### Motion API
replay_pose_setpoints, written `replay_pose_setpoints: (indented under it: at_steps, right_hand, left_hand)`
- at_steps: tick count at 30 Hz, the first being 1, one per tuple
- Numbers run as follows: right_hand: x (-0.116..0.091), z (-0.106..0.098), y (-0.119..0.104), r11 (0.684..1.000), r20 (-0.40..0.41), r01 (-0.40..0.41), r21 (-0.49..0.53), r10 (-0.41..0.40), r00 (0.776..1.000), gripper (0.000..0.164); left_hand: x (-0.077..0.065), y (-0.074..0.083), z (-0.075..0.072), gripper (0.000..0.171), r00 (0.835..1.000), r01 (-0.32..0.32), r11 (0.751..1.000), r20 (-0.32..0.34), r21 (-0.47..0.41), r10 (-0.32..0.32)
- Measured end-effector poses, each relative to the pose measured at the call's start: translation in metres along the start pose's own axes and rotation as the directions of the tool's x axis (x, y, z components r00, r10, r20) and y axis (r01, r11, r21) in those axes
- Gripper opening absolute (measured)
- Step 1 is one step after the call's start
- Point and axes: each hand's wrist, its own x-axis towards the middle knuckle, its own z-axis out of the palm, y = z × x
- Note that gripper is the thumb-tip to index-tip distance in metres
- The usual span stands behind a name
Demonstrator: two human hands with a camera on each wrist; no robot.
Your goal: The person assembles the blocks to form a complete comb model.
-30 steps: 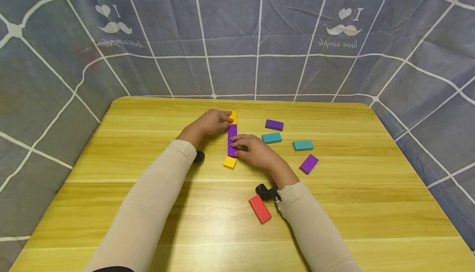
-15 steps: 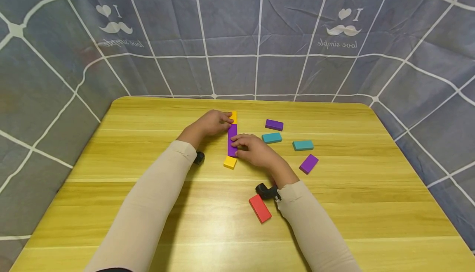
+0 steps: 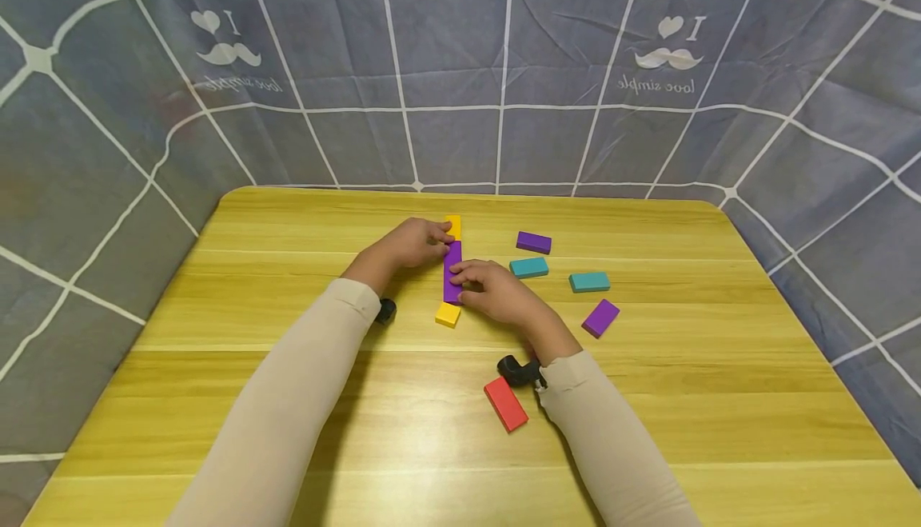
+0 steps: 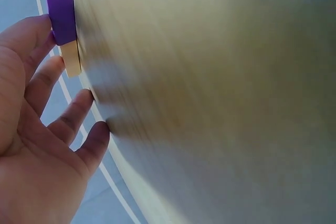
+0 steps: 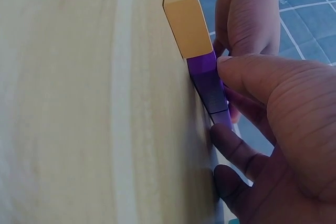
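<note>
In the head view a straight row of blocks runs toward me: a yellow block [image 3: 454, 226] at the far end, two purple blocks [image 3: 452, 271] end to end, and another yellow block [image 3: 448, 315] nearest. My left hand [image 3: 416, 243] touches the far part of the row, its fingers spread at the yellow-purple joint. In the left wrist view its outer fingertips [image 4: 100, 135] rest on the table. My right hand [image 3: 495, 291] touches the purple part from the right. Its thumb [image 5: 247, 72] lies against the nearer purple block, beside the near yellow one.
Right of the row lie two teal blocks [image 3: 528, 267], a purple block [image 3: 534, 242] farther back and another purple block [image 3: 600, 318]. A red block [image 3: 506, 405] lies beside the right wrist's black camera [image 3: 516, 370]. A grey curtain [image 3: 460, 71] hangs behind the wooden table [image 3: 302, 207].
My left hand has shifted slightly toward me along the row, and its fingertips sit lower on the far yellow block. The right hand keeps its place. The row stays in line.
</note>
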Motion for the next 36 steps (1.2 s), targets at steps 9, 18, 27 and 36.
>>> replay_pose_setpoints:
  at_steps: [9, 18, 27, 36]
  right_hand:
    - [0.001, -0.001, 0.000, 1.000, -0.006, 0.010, 0.006, -0.010, 1.000, 0.028]
    - [-0.001, 0.001, 0.000, 1.000, -0.008, 0.018, -0.010, -0.018, 1.000, 0.028]
    - [-0.002, 0.001, 0.000, 1.000, -0.016, 0.022, -0.003, -0.022, 1.000, 0.028]
    - [0.000, 0.001, 0.001, 0.999, -0.024, 0.034, -0.003, -0.034, 0.999, 0.028]
  left_hand:
    - [-0.002, 0.001, 0.000, 0.037, 1.000, 0.003, 1.000, 0.017, -0.002, -0.003]
    - [-0.010, 0.004, 0.001, 0.037, 0.999, -0.019, 1.000, 0.038, 0.010, 0.019]
    - [-0.016, 0.004, 0.003, 0.039, 0.996, -0.065, 0.997, 0.061, 0.046, 0.062]
    - [-0.022, 0.008, 0.001, 0.041, 0.994, -0.070, 0.996, 0.088, 0.051, 0.065]
